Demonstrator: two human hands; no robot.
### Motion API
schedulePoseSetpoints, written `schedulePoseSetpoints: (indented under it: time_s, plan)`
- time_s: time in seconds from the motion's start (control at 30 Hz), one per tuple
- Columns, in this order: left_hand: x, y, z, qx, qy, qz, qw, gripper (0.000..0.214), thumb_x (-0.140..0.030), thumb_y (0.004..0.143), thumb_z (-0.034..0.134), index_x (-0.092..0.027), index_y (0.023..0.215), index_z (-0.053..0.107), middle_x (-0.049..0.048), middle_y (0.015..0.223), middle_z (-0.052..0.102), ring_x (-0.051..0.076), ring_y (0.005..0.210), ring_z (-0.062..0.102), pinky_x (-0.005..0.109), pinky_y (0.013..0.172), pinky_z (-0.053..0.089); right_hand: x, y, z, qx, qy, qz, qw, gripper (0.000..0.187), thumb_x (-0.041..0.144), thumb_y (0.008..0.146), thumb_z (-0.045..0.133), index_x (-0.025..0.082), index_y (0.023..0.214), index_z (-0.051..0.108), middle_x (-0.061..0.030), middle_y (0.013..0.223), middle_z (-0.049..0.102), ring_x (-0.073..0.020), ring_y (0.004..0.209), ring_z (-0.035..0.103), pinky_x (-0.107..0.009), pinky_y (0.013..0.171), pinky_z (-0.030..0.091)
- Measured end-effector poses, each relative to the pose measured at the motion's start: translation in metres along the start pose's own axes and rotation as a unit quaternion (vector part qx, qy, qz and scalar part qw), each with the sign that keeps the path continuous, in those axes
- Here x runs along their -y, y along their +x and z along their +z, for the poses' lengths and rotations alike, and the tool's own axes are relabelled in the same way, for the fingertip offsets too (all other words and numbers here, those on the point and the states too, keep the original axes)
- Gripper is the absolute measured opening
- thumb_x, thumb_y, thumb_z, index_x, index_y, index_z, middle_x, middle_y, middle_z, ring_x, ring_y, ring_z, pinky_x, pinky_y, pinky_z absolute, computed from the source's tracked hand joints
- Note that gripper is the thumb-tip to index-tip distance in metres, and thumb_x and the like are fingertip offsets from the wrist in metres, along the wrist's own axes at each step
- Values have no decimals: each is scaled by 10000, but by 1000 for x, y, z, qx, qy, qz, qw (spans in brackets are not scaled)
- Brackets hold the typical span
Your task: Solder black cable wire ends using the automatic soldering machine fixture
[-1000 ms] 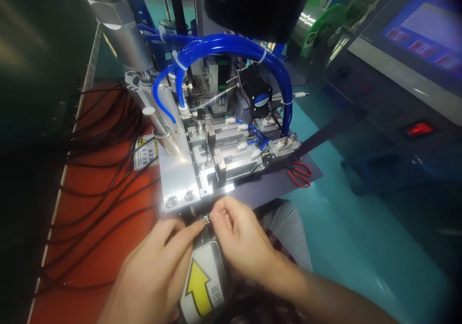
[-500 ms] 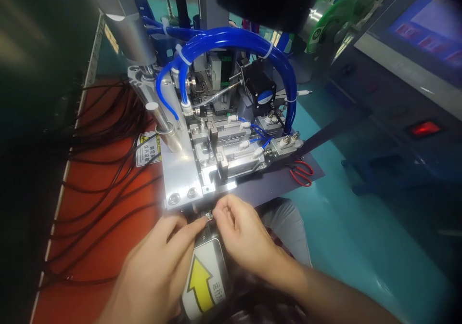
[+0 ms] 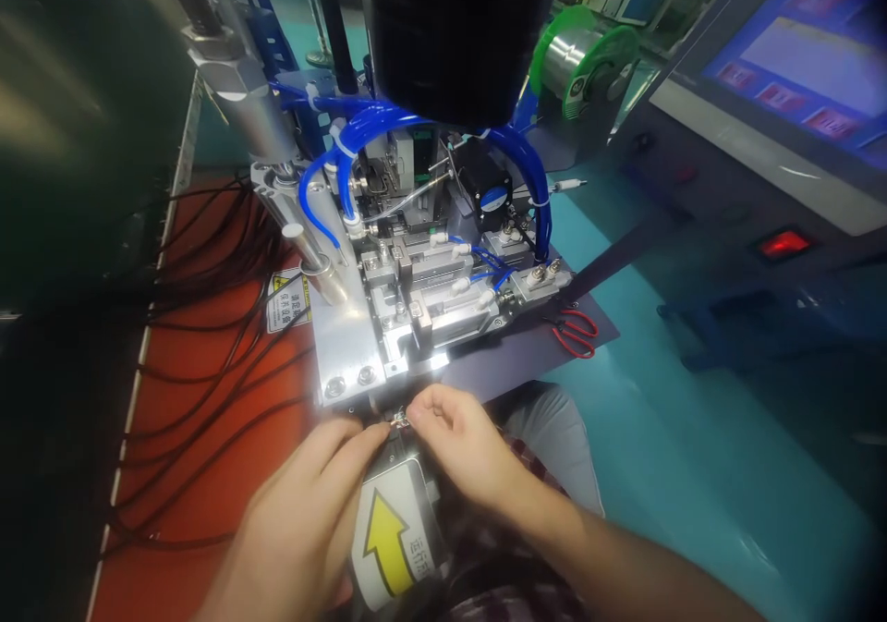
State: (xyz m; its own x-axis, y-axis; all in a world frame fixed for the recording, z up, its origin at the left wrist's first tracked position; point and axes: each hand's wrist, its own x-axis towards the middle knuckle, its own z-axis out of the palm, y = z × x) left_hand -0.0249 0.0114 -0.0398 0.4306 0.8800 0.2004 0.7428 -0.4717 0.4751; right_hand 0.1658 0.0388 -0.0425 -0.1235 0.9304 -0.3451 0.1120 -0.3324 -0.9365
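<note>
Both my hands meet just below the front edge of a metal fixture plate (image 3: 346, 345). My left hand (image 3: 305, 520) and my right hand (image 3: 461, 446) each pinch the same tiny metal part (image 3: 399, 418) between thumb and fingertips. Under the hands sits a dark unit with a white label bearing a yellow arrow (image 3: 388, 534). Above stands the machine's clamp assembly (image 3: 430, 298) with blue air hoses (image 3: 333, 164) looping over it.
Several thin black cables (image 3: 208, 363) lie across the red surface on the left. Red-handled scissors (image 3: 575, 334) rest on the dark base plate at the right. A control cabinet with a touchscreen (image 3: 796, 58) and a lit red switch (image 3: 783, 244) stands at the right; a wire spool (image 3: 582, 58) behind.
The view has tilted and shifted, so the black housing at the top now covers more of the hoses. Both hands stay pinched on the small part, barely moved.
</note>
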Motion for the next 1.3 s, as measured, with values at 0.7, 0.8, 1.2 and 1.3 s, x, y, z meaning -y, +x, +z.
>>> schedulePoseSetpoints:
  time_s: [0.7, 0.8, 1.2, 1.3]
  plan:
    - [9, -4, 11, -67, -14, 22, 997, 317, -157, 983, 415, -257, 1193, 630, 9, 1008, 590, 120, 852, 628, 178, 729, 491, 5, -7, -3, -101, -306, -293, 900, 180, 185, 921, 531, 173, 760, 612, -7, 692, 613, -136, 594, 541, -279, 605, 370]
    - [8, -3, 11, -74, -12, 31, 997, 303, -164, 997, 416, -255, 1199, 623, 10, 1025, 589, 121, 874, 620, 180, 748, 482, 7, -4, -3, -82, -229, -173, 954, 155, 192, 888, 539, 184, 736, 568, 6, 673, 565, -141, 605, 518, -272, 596, 372]
    - [8, 2, -3, -41, -40, 23, 998, 225, -177, 979, 503, -246, 1168, 604, 5, 1018, 640, 113, 914, 648, 149, 819, 496, 2, -7, -9, 4, 50, 86, 995, 117, 244, 851, 632, 143, 792, 642, 63, 588, 489, -77, 500, 370, -219, 472, 274]
    - [7, 2, -3, -32, -39, 25, 998, 225, -180, 970, 518, -246, 1166, 607, 5, 1026, 643, 111, 922, 652, 142, 833, 493, 6, -13, -2, -3, 102, 136, 985, 96, 209, 793, 689, 144, 747, 636, 71, 558, 487, -70, 491, 370, -207, 458, 268]
